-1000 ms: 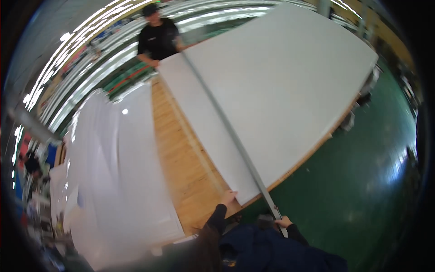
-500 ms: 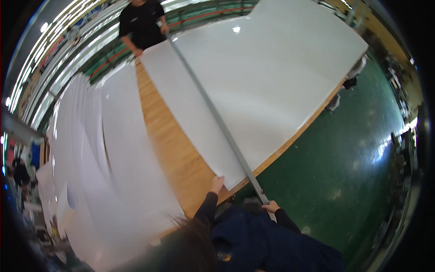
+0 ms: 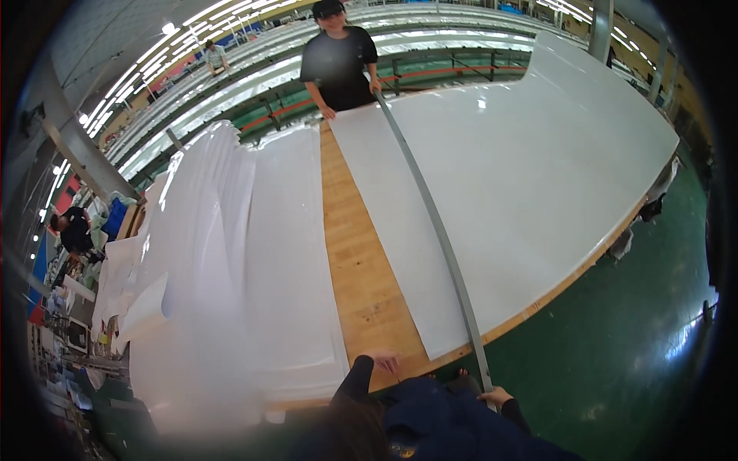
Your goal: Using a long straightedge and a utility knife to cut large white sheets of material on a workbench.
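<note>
Tbl (image 3: 365,280): tan wood, dk-flecked. Big sheet (image 3: 538,184) twd R edge: plain wht; bar (image 3: 438,217) across it: grey. Sheet stack (image 3: 207,300) twd L edge: wht w/ faint lilac tint. Co-worker's shirt (image 3: 338,73), past far edge: blk. Floor (image 3: 592,346) past R edge: dk grn.

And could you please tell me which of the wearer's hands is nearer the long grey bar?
Right: the right hand holds the long grey bar by its near end; the left hand is apart, to its left.

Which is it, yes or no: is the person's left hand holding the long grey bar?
No: the left hand is over the wooden tabletop, apart from the grey bar, whose near end the right hand holds.
</note>
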The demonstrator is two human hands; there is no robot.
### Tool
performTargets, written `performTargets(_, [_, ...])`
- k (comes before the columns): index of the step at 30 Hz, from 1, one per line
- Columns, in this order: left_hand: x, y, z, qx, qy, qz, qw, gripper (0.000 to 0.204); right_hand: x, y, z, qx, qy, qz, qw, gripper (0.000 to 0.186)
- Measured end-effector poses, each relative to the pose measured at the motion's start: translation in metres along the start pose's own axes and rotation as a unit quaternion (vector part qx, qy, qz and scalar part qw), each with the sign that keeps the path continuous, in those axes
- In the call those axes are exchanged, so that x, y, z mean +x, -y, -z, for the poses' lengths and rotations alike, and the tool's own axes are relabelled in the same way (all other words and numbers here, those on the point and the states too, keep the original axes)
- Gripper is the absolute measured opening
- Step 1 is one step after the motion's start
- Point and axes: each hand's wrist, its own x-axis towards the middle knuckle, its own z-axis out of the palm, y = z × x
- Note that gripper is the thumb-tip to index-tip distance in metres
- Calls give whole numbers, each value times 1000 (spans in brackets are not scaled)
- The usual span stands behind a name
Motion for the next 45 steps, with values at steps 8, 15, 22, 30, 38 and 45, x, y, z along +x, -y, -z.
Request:
performTargets(8, [-26,36,39,196,-729,24,656,60,-26,24,-8,97,-6,-9,995,67])
performTargets(15, [-29,63,47,152,-656,115,730,67,19,-36,2,29,-64,-37,997,62])
performTargets(22, [-16,69,67,264,-719,73,639,38,-24,32,5,24,26,-72,997,55])
performTargets(30, [-122,127,118,-67,-768,-169,614,28,-28,41,6,-7,35,-36,999,57])
performTargets(38, [-73,51,48,-7,-467,-257,846,37,-21,17,-14,-209,-154,91,961,76])
performTargets(45, [-26,-38,-11,320,-291,-281,857,47,-14,22,-19,-130,-198,107,966,78])
